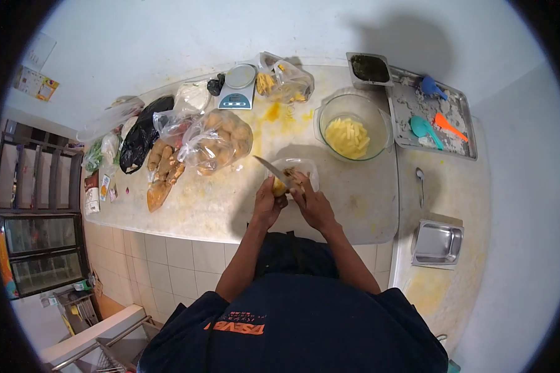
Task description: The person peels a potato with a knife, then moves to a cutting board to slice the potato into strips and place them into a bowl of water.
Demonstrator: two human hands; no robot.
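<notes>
My left hand (267,202) is closed around a yellowish potato (280,186), held above the near part of the table. In my right hand (312,202) is a knife (269,166), its blade slanting up to the left across the potato. Beneath and just beyond my hands sits a white plastic container (308,166), with brown peelings visible in it. To the right stands a clear glass bowl (325,138) holding pale yellow cut potato sticks (347,138). My fingers hide part of the potato and the knife handle.
A clear bag of potatoes (221,140) lies left, beside ginger-like roots (163,163) and a black bag (140,133). Behind are a kitchen scale (237,87) and another plastic bag (286,81). Rightward are a metal tray (401,124) with scoops, a spoon (420,186) and a steel pan (438,244).
</notes>
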